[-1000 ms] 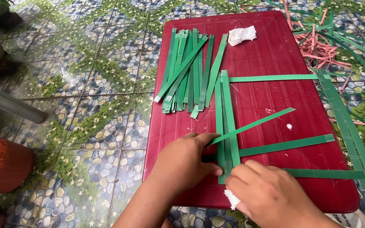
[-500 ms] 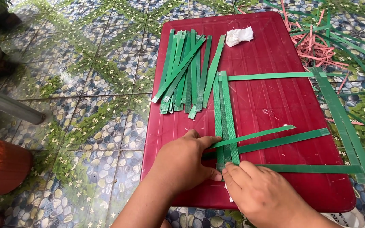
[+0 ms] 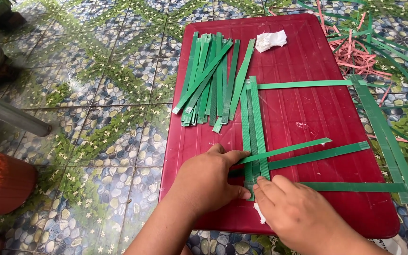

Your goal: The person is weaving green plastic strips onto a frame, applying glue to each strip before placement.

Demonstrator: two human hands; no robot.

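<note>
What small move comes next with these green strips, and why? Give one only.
Probably slide the top slanted strip down and level it. It rises to the right while the bottom cross strip lies straight across the upright strips. The left hand already pins the crossing and the right hand sits at the strips' lower ends, free to nudge it.

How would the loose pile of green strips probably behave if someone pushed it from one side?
The pile of green strips would probably slide apart rather than move as one, since the strips lie loosely crossed. They look thin and flat, so likely light and bendy. The red board looks smooth and glossy, so they may slip easily.
</note>
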